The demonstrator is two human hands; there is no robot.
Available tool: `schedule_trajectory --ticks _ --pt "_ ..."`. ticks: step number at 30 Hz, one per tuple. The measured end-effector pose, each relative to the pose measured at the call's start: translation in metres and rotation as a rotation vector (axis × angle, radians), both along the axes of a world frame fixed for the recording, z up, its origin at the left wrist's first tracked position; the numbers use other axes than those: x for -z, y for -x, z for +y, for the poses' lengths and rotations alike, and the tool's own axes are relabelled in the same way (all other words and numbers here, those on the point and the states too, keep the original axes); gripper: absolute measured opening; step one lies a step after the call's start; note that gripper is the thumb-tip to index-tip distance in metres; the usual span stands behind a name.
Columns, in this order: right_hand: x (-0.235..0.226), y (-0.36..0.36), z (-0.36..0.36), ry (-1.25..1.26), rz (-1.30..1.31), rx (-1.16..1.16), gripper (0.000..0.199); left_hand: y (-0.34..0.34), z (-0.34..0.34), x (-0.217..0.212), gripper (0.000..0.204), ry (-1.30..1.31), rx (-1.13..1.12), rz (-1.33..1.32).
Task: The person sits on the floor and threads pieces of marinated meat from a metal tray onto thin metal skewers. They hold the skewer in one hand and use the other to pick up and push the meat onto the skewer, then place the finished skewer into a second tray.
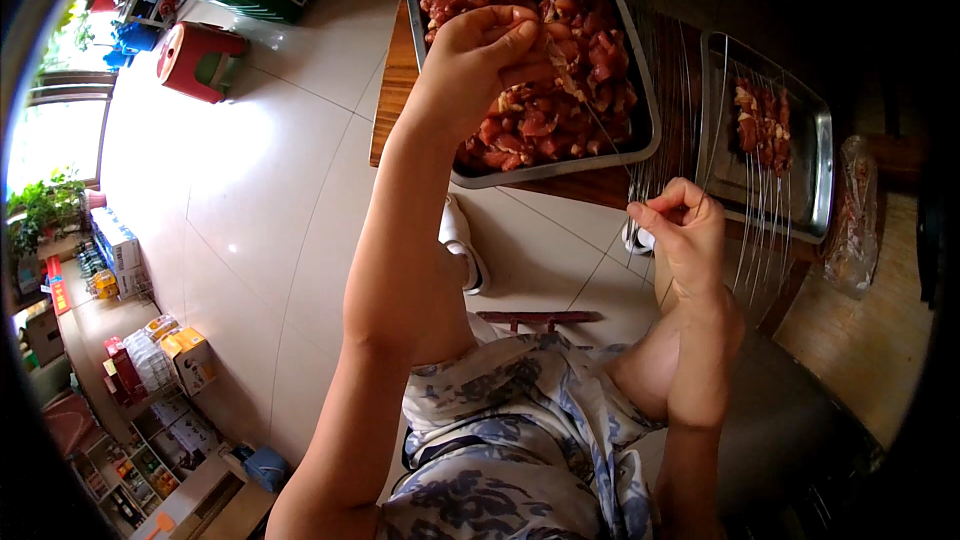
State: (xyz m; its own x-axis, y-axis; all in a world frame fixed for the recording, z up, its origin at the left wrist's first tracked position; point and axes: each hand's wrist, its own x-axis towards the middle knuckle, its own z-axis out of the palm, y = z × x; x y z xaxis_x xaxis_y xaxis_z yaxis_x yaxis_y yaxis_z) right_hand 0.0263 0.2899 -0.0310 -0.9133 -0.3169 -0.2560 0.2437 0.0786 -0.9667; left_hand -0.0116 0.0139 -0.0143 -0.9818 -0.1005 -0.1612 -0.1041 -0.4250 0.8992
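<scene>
A small food shop's prep corner. Stocked shelves [130,440] and boxed goods [118,250] line the tiled floor [270,200] by the bright doorway. On the bench [395,90] sit a tray of cut meat [530,60], loose skewers [665,90] and a tray of filled ones [765,130].

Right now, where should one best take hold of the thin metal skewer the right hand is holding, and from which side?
Grip the skewer at its bare lower end, coming from below as the right hand does: the upper end points into the tray of meat under the left hand.
</scene>
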Motion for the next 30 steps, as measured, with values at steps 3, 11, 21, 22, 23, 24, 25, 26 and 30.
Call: schedule_trajectory --ticks 3,11,21,22,23,24,25,26,30 --pt "0.001 0.000 0.000 0.007 0.015 0.005 0.021 0.002 -0.001 0.005 0.027 -0.018 -0.035 -0.006" --pt "0.001 -0.001 -0.001 0.021 -0.017 0.028 0.022 0.001 0.002 -0.002 0.031 0.064 -0.012 0.031" --pt "-0.009 0.003 0.003 0.212 -0.386 -0.046 0.022 0.000 -0.006 -0.002 0.034 -0.110 0.082 -0.013" --pt "-0.010 0.003 0.003 0.290 -0.475 -0.065 0.022 0.000 -0.007 0.000 0.035 -0.134 0.092 -0.006" --pt "-0.011 0.004 0.003 0.367 -0.565 -0.084 0.022 0.000 -0.008 0.001 0.035 -0.157 0.103 0.000" --pt "-0.010 0.002 0.002 0.265 -0.465 -0.053 0.022 0.000 -0.009 0.003 0.035 -0.180 0.108 0.003" --pt "-0.007 -0.001 -0.001 0.165 -0.364 -0.023 0.022 0.000 -0.009 0.004 0.034 -0.202 0.113 0.006" --pt "-0.005 -0.004 -0.005 0.065 -0.263 0.006 0.022 0.000 -0.010 0.004 0.034 -0.224 0.118 0.009" --pt "-0.007 -0.013 -0.022 -0.409 0.687 0.089 0.022 -0.001 -0.004 0.000 0.033 -0.210 0.107 -0.011"
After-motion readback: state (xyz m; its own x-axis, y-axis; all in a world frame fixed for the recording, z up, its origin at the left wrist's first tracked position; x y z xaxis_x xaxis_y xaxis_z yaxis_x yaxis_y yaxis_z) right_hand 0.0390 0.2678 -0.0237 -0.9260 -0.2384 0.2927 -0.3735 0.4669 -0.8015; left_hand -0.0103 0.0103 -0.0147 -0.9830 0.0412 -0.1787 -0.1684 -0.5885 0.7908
